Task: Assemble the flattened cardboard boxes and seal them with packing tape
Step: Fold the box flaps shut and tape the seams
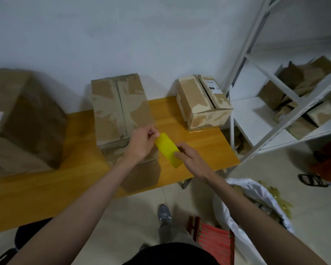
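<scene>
the head camera showed the left hand (pixel 141 144) pinching the far end of a yellow strip of tape (pixel 167 150) while the right hand (pixel 189 159) held its near end between thumb and fingers, the strip stretched between them just beside the near right corner of the middle box (pixel 118 108). that box stood on an orange table (pixel 199 150) between a big box (pixel 25 115) on the left and a small box (pixel 201 102) on the right, with white shelves (pixel 256 119) holding flattened cardboard (pixel 302 92) further right.
</scene>
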### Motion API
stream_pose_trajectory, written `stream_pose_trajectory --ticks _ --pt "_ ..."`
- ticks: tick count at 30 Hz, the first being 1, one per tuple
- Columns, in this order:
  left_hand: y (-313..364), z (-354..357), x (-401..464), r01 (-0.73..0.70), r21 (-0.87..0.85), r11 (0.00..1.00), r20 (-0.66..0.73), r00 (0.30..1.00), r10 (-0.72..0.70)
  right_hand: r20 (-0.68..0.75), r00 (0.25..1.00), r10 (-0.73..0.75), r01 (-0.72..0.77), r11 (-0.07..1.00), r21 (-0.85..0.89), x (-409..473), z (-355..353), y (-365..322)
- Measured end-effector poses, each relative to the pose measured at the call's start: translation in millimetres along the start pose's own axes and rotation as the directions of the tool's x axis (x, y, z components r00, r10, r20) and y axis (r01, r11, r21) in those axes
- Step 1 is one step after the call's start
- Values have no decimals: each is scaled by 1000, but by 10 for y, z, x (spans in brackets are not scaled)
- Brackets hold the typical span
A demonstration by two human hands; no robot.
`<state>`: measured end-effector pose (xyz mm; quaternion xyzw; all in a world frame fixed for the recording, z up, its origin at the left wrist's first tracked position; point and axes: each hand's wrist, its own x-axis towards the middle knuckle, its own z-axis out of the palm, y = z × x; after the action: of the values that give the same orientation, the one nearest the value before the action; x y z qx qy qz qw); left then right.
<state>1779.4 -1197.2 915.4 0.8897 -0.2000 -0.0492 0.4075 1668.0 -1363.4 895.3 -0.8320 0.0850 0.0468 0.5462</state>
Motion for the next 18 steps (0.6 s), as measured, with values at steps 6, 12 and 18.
stream_pose_trajectory --ticks 6,12,18 --pt "-33 -450 -63 96 118 988 7 995 -98 30 999 -11 11 1000 -2 30 41 -386" --pt "-146 -717 -47 178 65 982 -72 982 -173 7 984 -175 167 921 -353 247 108 -689" --pt "-357 -1080 -67 321 -152 935 -150 927 -343 35 959 -281 255 804 -536 491 192 -878"
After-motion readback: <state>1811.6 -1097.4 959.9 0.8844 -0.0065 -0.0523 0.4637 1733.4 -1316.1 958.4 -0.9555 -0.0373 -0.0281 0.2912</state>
